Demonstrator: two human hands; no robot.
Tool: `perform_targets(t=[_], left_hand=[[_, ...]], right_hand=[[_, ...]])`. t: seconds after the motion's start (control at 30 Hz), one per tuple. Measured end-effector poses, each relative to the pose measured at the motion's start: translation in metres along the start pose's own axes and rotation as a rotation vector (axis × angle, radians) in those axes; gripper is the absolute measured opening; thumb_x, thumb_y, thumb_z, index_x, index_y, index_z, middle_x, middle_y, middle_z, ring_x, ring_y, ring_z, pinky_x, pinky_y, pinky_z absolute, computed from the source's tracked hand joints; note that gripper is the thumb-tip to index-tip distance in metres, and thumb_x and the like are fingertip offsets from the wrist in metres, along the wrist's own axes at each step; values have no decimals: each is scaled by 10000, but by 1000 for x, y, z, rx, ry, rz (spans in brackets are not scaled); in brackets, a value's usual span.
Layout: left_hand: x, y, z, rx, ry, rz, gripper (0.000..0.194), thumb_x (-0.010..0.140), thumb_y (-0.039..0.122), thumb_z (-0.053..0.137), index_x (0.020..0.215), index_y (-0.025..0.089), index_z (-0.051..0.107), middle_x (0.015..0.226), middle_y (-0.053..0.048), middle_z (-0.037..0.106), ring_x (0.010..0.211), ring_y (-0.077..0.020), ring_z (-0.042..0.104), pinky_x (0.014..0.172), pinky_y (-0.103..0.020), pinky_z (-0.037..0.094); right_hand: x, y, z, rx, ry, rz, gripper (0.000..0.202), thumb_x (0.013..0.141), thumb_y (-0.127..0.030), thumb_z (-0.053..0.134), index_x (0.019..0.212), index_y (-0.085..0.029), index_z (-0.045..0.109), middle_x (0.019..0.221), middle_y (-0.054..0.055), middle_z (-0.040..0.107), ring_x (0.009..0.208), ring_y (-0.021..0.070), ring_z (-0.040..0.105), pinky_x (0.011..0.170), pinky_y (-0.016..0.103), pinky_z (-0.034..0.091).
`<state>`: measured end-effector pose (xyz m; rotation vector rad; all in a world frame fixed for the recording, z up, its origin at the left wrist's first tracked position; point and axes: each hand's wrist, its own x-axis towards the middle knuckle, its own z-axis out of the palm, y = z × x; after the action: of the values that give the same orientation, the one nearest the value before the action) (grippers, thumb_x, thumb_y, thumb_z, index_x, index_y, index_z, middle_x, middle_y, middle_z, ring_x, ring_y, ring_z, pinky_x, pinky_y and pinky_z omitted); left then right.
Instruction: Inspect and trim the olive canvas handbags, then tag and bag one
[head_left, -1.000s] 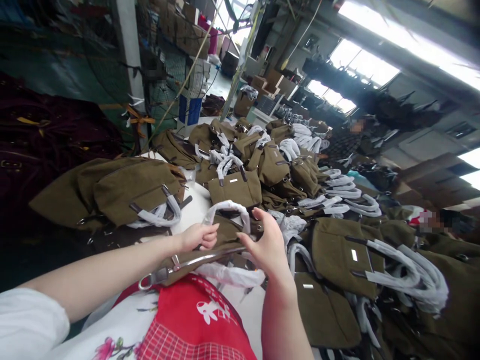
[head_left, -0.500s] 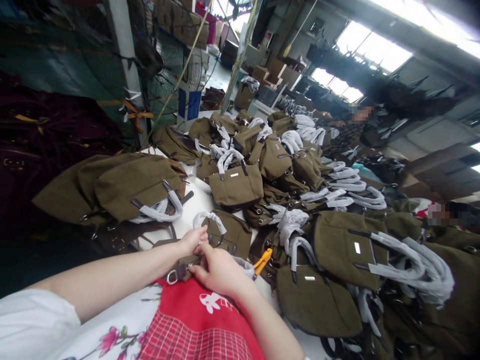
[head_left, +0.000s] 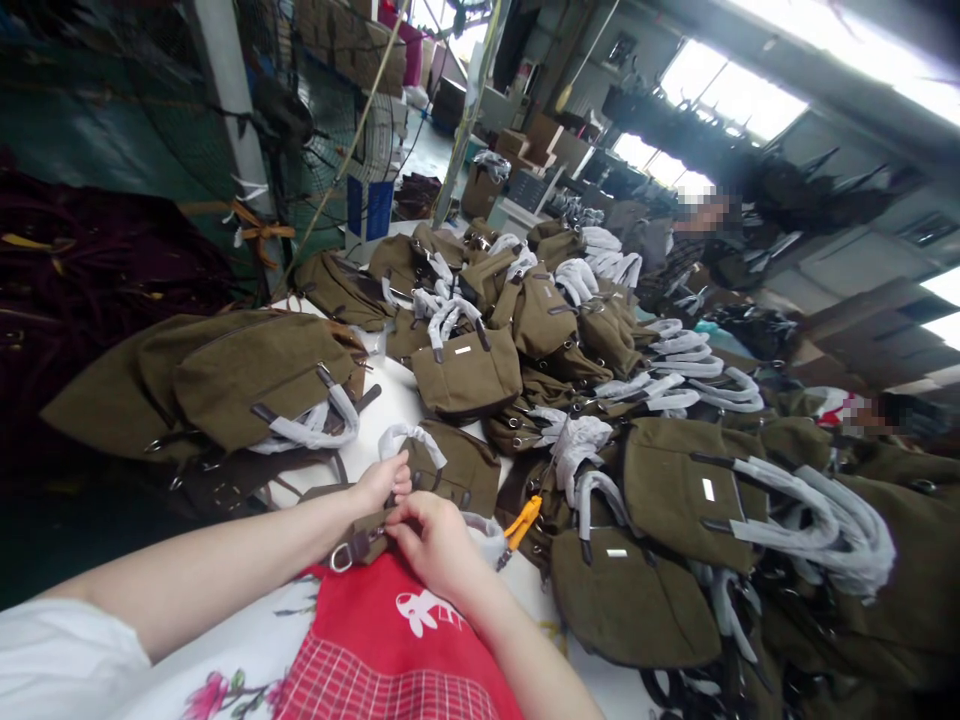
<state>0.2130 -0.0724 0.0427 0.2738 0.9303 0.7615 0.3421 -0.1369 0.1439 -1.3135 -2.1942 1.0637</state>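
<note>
- While the R hand (head_left: 435,540) is narrow, thumb & forefinger pinched at the near edge of the olive bag (head_left: 461,468), the L hand (head_left: 384,484) has its fingers curled in close by the same edge; can't tell if the L grips any fabric.
- Olive bag: just left of the orange-handled tool (head_left: 523,522), on the white table (head_left: 397,392), w/ 1 wrapped handle (head_left: 412,436) arching up behind the L hand.
- D-ring (head_left: 341,557): on the bag's near end, left of the tool, over the red apron (head_left: 409,610).
- Labelled bag (head_left: 634,600): right of the tool, w/ 1 small white label & 1 handle in pale wrap.
- Bigger bag (head_left: 675,485) w/ wrapped handles: also right of the tool, a bit farther off.
- Upright-handled bag (head_left: 466,372): beyond the tool, at the front of a heap of olive bags (head_left: 540,310).
- Large bag (head_left: 247,380): well left of the tool; dk purple bags (head_left: 97,265) farther left.
- Person (head_left: 694,225): far beyond the tool, pixelated in part.
</note>
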Motion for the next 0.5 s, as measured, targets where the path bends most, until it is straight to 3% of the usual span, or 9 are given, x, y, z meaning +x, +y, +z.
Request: perform_targets(t=[0.07,0.2,0.3,0.4,0.5], left_hand=[[0,0,0,25,-13,-6,616,930,558,378,456,200,215,393,35,232,370,-78,232,416,-211,196],[-4,0,0,74,-40,8,610,941,536,359,451,206,207,386,35,226,361,-78,212,407,-215,183],[-8,0,0,102,-65,37,605,935,532,381,457,202,215,391,38,230,365,-73,222,414,-208,179],[-11,3,-5,121,-68,69,620,901,585,424,468,207,191,397,44,228,364,-72,232,419,-208,188],[-12,8,-11,149,-49,99,622,865,622,414,466,214,167,396,50,201,358,-76,236,428,-222,195]], right_hand=[[6,14,-6,-148,0,53,85,839,-174,593,825,-223,660,875,-10,709,809,126,630,768,214,442],[28,66,-21,-465,-55,351,125,806,-135,581,831,-186,693,893,60,725,861,179,650,796,262,447],[39,105,-27,-519,-70,489,116,761,-80,586,771,-112,698,823,136,711,825,230,662,760,307,462],[35,115,-27,-529,-41,492,176,802,-71,533,844,-89,704,902,166,701,870,234,659,790,323,467],[22,103,-23,-495,-28,358,246,793,-70,553,966,-154,706,1057,105,692,1016,189,626,909,281,439]])
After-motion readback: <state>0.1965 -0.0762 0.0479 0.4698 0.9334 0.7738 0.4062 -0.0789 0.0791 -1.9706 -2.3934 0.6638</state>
